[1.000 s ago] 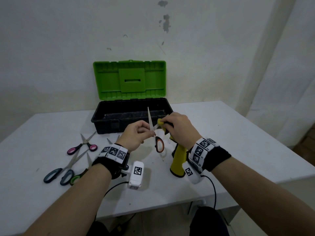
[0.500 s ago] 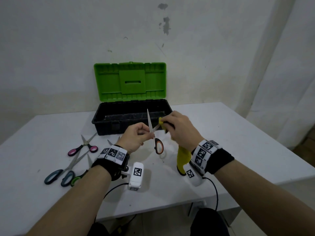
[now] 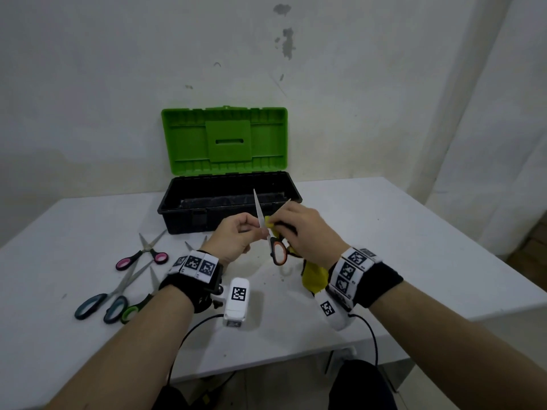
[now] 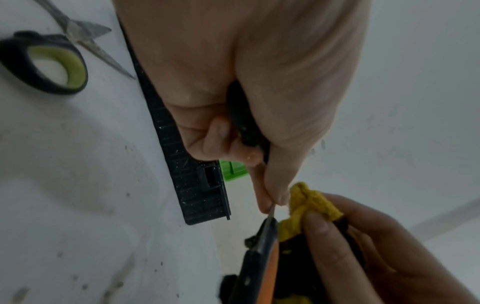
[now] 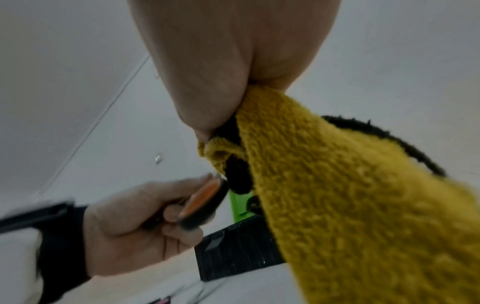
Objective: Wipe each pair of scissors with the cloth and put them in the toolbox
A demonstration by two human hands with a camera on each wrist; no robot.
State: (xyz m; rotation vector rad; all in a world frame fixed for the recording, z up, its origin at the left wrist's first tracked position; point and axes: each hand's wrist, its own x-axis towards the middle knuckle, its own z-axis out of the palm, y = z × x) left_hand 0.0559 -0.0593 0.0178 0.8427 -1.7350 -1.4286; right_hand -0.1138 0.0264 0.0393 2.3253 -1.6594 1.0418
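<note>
My left hand [image 3: 236, 235] grips the orange-handled scissors [image 3: 278, 253] near the pivot, in the air in front of the toolbox. Their blades stand open and point up. My right hand [image 3: 305, 232] pinches the yellow cloth [image 3: 313, 276] round the right blade, low down by the pivot; the blade tip pokes out above my knuckles. In the left wrist view the cloth [image 4: 309, 205] bunches against the scissors [image 4: 259, 267]. In the right wrist view the cloth [image 5: 350, 205] hangs from my fist. The black toolbox [image 3: 177, 223] stands open behind, its green lid [image 3: 225, 140] upright.
Three more pairs lie on the white table left of my left wrist: pink-handled scissors [image 3: 142, 257], teal-handled scissors [image 3: 100, 300] and green-handled scissors [image 3: 133, 309]. The wall is close behind the toolbox. The table's front edge runs under my forearms.
My right hand has slid the cloth down the blade towards the pivot, so the blade tip now shows above it. The left hand holds the scissors almost where they were.
</note>
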